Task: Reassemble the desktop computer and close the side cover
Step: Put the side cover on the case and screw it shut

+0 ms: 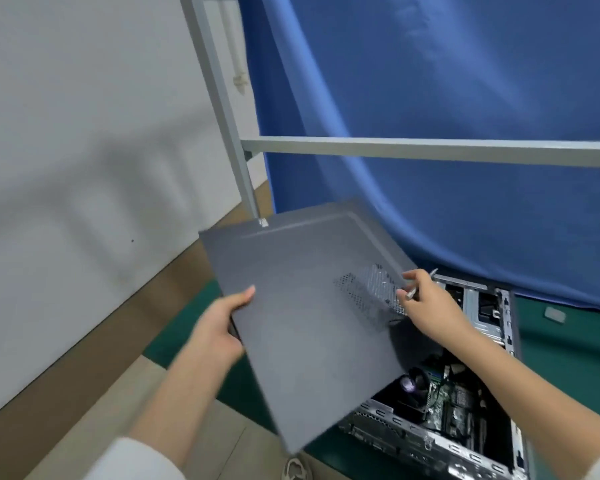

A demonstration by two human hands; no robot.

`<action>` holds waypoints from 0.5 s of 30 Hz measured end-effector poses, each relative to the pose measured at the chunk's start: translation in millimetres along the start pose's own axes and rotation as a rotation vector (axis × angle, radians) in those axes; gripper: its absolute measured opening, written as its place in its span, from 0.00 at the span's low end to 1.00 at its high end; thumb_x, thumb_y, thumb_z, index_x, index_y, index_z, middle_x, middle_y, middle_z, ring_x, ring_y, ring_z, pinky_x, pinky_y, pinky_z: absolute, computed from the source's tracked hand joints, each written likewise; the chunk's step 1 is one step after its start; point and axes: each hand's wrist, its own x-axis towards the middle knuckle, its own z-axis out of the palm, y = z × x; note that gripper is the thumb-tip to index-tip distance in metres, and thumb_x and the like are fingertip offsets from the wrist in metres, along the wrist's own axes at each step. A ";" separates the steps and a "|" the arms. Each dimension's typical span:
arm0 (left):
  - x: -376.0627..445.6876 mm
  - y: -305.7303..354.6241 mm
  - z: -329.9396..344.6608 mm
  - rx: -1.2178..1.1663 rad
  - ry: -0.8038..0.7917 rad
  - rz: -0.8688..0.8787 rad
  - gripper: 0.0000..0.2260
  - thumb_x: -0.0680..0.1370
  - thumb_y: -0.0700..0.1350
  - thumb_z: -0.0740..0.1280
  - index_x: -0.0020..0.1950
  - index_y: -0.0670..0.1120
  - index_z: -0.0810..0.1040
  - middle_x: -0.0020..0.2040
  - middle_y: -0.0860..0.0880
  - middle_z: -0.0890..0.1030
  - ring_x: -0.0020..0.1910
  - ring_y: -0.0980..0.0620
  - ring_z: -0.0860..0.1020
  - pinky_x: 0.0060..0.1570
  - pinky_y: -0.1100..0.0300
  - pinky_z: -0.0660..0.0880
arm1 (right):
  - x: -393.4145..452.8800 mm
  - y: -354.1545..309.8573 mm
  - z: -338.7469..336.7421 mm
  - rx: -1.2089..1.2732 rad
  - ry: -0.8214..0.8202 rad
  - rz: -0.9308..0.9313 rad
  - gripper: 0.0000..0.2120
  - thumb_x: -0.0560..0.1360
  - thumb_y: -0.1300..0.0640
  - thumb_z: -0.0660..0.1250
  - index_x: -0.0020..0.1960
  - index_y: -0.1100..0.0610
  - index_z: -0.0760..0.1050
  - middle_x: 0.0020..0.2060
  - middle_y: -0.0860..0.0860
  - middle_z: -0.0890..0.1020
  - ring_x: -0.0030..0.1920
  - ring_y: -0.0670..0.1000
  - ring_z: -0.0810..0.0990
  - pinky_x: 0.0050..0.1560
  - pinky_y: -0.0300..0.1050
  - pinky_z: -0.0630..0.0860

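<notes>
A dark grey side cover (302, 317) with a perforated vent patch is held tilted in the air, left of and partly over the open computer case (465, 403). My left hand (219, 327) grips the cover's left edge, thumb on top. My right hand (426, 306) holds the cover's right edge near the vent, and a small silvery screw-like item (410, 293) sticks out between its fingers. The case lies on its side on a green mat (568, 368), with its motherboard, fan and metal frame exposed. The cover hides the case's left part.
A grey metal frame post (222, 109) and crossbar (430, 150) stand behind the mat. A blue curtain (465, 81) hangs at the back, a white wall at left. A small pale object (555, 313) lies on the mat at right. A shoe (297, 467) shows on the floor below.
</notes>
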 end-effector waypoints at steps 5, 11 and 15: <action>17.6 -93.3 52.8 -0.284 -0.007 -0.213 0.07 0.73 0.37 0.70 0.49 0.42 0.80 0.45 0.41 0.85 0.44 0.42 0.82 0.39 0.48 0.77 | -22.3 35.6 0.9 -0.232 0.059 -0.037 0.16 0.77 0.47 0.63 0.63 0.49 0.68 0.57 0.50 0.79 0.60 0.55 0.75 0.64 0.54 0.66; 16.7 -156.5 102.8 -0.398 -0.014 -0.366 0.12 0.73 0.41 0.71 0.55 0.42 0.80 0.48 0.39 0.84 0.49 0.39 0.81 0.49 0.44 0.78 | -54.1 66.6 -2.2 -0.254 -0.217 -0.058 0.14 0.73 0.32 0.57 0.52 0.40 0.62 0.66 0.42 0.71 0.68 0.44 0.66 0.72 0.53 0.54; 10.4 -176.6 115.2 -0.439 -0.055 -0.386 0.13 0.74 0.43 0.70 0.57 0.41 0.79 0.48 0.38 0.84 0.47 0.37 0.83 0.49 0.42 0.78 | -69.9 80.4 -14.0 -0.227 -0.361 -0.108 0.30 0.57 0.18 0.56 0.45 0.40 0.57 0.74 0.40 0.60 0.74 0.36 0.50 0.75 0.47 0.45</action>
